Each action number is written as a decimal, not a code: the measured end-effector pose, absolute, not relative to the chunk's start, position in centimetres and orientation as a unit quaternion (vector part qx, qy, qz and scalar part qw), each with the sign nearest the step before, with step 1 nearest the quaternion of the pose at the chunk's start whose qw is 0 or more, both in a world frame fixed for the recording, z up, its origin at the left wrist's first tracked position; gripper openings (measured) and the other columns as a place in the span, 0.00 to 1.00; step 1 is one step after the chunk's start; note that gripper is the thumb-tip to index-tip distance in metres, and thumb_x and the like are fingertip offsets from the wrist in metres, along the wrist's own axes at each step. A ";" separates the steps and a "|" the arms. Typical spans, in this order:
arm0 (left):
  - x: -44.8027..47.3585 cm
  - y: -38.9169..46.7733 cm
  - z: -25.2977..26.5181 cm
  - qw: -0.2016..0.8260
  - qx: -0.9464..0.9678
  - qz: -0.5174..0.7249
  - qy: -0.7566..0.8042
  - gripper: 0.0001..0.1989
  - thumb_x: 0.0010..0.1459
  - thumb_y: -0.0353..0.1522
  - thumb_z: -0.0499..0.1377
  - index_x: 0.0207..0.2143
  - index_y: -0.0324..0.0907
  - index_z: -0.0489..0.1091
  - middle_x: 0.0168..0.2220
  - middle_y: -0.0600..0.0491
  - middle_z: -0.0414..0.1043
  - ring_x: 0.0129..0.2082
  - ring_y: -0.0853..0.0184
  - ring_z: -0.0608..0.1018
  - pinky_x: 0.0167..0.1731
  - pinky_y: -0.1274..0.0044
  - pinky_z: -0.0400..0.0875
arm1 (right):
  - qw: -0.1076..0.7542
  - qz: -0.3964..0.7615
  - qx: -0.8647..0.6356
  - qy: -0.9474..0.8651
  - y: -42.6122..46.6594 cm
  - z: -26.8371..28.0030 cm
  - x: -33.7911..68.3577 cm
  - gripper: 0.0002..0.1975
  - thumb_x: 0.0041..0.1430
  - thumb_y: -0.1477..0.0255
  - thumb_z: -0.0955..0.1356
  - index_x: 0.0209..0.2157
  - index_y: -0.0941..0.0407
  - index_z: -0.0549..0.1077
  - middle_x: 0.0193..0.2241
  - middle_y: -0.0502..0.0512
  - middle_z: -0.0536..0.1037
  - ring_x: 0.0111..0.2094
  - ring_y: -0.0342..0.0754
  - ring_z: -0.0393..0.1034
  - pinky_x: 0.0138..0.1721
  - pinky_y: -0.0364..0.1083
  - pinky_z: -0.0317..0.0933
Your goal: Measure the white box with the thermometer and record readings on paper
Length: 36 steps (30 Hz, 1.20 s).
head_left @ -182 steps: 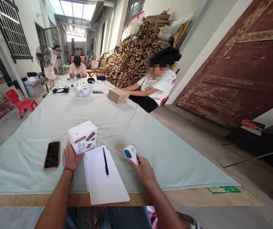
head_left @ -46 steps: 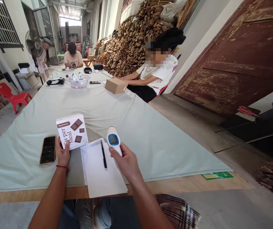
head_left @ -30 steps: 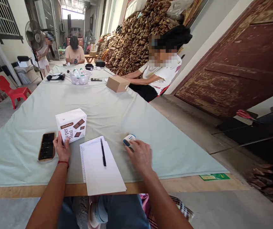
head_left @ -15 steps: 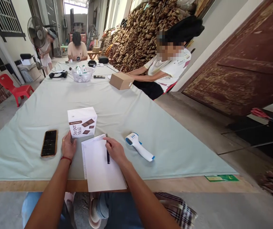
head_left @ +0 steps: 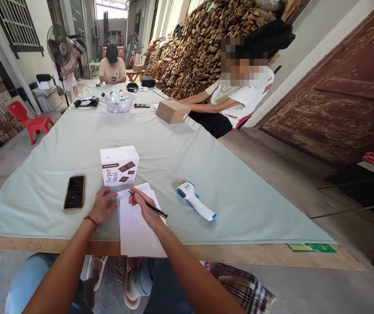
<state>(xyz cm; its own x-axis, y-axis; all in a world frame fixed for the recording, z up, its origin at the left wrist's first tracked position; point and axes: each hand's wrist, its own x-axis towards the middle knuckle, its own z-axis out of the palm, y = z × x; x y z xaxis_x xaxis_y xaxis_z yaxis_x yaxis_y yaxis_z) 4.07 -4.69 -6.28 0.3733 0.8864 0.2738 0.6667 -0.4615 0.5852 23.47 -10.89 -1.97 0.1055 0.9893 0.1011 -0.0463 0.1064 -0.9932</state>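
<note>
At the near edge of the bench [head_left: 239,255], on its pale green cloth [head_left: 255,196], lies the paper [head_left: 137,237]: white sheets in a slightly uneven stack, with faint marks near the upper left corner. Slim, black and glossy, the pen [head_left: 156,210] slants above it, one end towards that corner and the other beyond the right margin. The right hand [head_left: 145,211] pinches the pen between its fingers; whether the tip touches the paper cannot be told. The left hand [head_left: 103,207] has its fingers bent and loosely spread, fingertips at the paper's left edge.

Just behind the paper stands a white box [head_left: 120,168] with brown chocolate pieces printed on its front. The right hand and forearm cover part of the paper's right side. To the right lies a white-and-blue thermometer [head_left: 196,201], to the left a phone [head_left: 74,192] in an orange-brown case. Farther off are a cardboard box [head_left: 172,112], a clear basin [head_left: 116,108] holding bottles [head_left: 121,95], and a seated co-worker [head_left: 252,91].
</note>
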 end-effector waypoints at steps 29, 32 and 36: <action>7.0 -8.5 -5.9 0.107 0.808 0.225 0.534 0.17 0.59 0.36 0.58 0.51 0.48 0.70 0.55 0.46 0.64 0.57 0.57 0.67 0.62 0.56 0.50 | 0.538 0.364 -0.582 -0.489 -9.5 -6.7 21.7 0.11 0.46 0.60 0.65 0.28 0.53 0.70 0.24 0.51 0.76 0.25 0.47 0.69 0.31 0.47 0.67; 7.2 -8.7 -5.9 0.107 0.809 0.224 0.533 0.17 0.58 0.35 0.59 0.51 0.49 0.70 0.54 0.46 0.64 0.57 0.57 0.66 0.62 0.56 0.50 | 0.524 0.355 -0.587 -0.504 -9.5 -7.0 21.8 0.11 0.47 0.60 0.65 0.27 0.52 0.69 0.23 0.50 0.75 0.25 0.48 0.69 0.31 0.47 0.67; 7.3 -8.7 -5.8 0.102 0.809 0.223 0.534 0.17 0.58 0.36 0.59 0.51 0.49 0.70 0.54 0.46 0.64 0.57 0.57 0.66 0.62 0.56 0.50 | 0.508 0.355 -0.592 -0.516 -9.6 -7.0 21.9 0.11 0.48 0.59 0.65 0.27 0.52 0.69 0.24 0.51 0.76 0.26 0.48 0.70 0.32 0.47 0.68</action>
